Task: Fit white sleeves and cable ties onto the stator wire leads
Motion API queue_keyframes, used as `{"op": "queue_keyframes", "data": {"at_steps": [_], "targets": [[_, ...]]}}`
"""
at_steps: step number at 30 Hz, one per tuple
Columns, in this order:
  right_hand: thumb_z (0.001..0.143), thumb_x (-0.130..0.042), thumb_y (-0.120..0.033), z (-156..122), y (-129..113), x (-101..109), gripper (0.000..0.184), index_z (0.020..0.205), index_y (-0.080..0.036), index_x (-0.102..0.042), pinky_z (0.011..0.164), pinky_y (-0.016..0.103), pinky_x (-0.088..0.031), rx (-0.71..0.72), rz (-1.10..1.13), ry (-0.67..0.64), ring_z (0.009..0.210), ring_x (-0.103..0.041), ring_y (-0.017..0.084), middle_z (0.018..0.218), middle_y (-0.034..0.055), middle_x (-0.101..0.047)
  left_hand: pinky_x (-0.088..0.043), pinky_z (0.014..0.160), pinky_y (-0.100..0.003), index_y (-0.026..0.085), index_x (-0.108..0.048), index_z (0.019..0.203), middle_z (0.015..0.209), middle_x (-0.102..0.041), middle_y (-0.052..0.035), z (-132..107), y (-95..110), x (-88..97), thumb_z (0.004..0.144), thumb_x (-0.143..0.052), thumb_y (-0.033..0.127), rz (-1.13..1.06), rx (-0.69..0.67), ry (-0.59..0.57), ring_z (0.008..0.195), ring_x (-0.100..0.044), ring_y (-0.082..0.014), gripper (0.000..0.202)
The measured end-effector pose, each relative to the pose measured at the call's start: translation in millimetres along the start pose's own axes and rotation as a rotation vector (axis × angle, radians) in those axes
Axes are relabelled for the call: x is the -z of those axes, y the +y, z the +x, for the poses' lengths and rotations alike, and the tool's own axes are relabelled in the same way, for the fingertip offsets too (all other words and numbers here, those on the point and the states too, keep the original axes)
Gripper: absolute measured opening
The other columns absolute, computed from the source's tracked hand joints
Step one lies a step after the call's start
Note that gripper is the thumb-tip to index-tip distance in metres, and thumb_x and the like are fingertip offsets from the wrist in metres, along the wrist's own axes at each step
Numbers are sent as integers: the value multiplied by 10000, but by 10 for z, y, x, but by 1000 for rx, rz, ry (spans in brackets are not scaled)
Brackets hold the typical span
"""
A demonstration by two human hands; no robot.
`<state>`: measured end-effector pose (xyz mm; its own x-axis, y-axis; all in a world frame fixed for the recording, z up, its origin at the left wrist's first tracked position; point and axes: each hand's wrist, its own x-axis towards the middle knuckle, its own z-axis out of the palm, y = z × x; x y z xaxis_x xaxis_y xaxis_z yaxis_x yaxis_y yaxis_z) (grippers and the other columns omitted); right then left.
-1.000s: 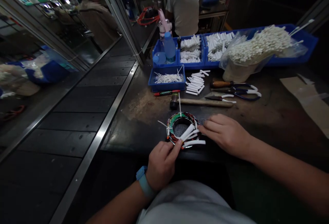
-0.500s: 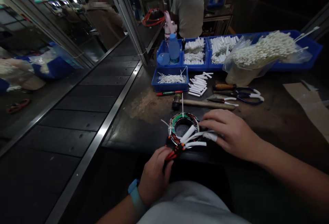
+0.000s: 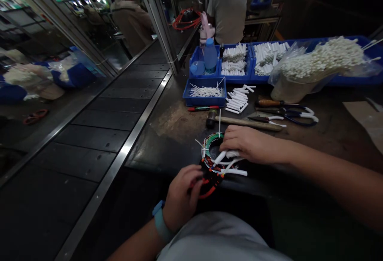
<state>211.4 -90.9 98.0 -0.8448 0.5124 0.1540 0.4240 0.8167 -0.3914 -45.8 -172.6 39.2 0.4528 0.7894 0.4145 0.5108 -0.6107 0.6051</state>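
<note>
A ring-shaped motor stator [image 3: 212,139] with a green board lies at the bench's front edge. White sleeves [image 3: 220,158] and wires come off its near side, and a white cable tie [image 3: 220,121] sticks up at the back. My right hand [image 3: 243,143] is closed over the ring's right side, its fingertips at the central hole. A white wrap covers one finger. My left hand [image 3: 185,187], slightly blurred, has its fingers curled round red and black lead wires [image 3: 212,189], which hang in a loop past the edge.
Behind the stator lie a mallet [image 3: 251,123], a red marker [image 3: 203,109], pliers [image 3: 301,114] and loose white sleeves [image 3: 237,100]. Blue bins [image 3: 205,102] hold ties and sleeves. A bag of white sleeving [image 3: 323,59] stands right. A conveyor [image 3: 98,131] runs left; two people [image 3: 229,9] are beyond.
My right hand has moved left and closed over the ring's right side, away from the white sleeves. The lead wires now droop in a wider loop beside my left hand. The view has shifted slightly.
</note>
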Motion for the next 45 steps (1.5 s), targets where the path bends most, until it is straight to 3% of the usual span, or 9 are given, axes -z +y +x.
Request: {"op": "queue_keyframes", "data": {"at_steps": [8,13,19,26,30,34,37,41,45], "targets": [[903,-470,-94,-83,60,0,230,1060,-137,-632,832,352,-398,-6,26,53,906,-470,214,938,86,-599,-460,602,-289,171,-594,955,759,-632,-38,222,82,-62,802,-590,223,211,102,-121,685,-568,-175,162],[934,-404,-105,-64,100,122,267,1036,-155,-646,904,379,-389,47,-21,24,1003,-462,217,939,90,-590,-478,683,-315,166,-572,991,866,-649,-58,198,48,-32,847,-499,163,185,26,-111,776,-586,-187,161],[971,-401,-182,-159,216,95,252,1059,-114,-627,932,355,-401,48,39,111,1073,-456,213,990,114,-589,-487,749,-241,175,-516,1156,952,-633,-52,303,82,40,881,-431,131,-11,92,-99,851,-600,-134,292],[961,-436,-157,-244,314,-69,224,1010,-128,-653,1000,389,-359,72,98,209,1131,-418,215,964,90,-587,-459,603,-175,212,-582,1173,781,-605,-5,373,147,265,883,-462,143,-127,108,-172,675,-569,-87,321],[961,-450,-171,-240,393,-75,229,974,-147,-677,1023,394,-341,81,86,167,1172,-397,218,983,81,-592,-463,610,-181,228,-580,1173,785,-601,-4,331,56,214,886,-456,145,-137,132,-216,677,-567,-90,324],[970,-423,-206,-358,438,-89,260,1021,-181,-676,982,370,-385,21,167,176,1147,-459,211,1063,83,-597,-498,750,-235,226,-529,1203,948,-626,-40,190,-27,62,882,-449,135,-77,105,-284,840,-599,-123,343],[951,-428,-184,-552,271,-129,255,1115,-197,-623,938,344,-425,-185,242,311,1078,-530,192,1158,75,-571,-508,834,-313,178,-454,1233,1070,-614,-91,-12,-32,-93,815,-586,222,15,80,-218,956,-596,-183,441],[908,-486,-143,-768,-255,-314,178,1020,-199,-612,814,306,-460,-378,85,663,937,-566,183,1002,55,-602,-514,846,-334,155,-433,1226,1077,-617,-111,-167,-32,-256,768,-623,188,41,62,-87,976,-604,-204,496],[895,-496,-119,-755,-702,-644,214,1082,-152,-594,845,391,-416,-312,-175,641,981,-528,250,1038,97,-593,-516,808,-267,197,-540,1093,972,-663,-51,-52,-60,-247,823,-536,118,-97,137,-95,878,-635,-144,281]]}}
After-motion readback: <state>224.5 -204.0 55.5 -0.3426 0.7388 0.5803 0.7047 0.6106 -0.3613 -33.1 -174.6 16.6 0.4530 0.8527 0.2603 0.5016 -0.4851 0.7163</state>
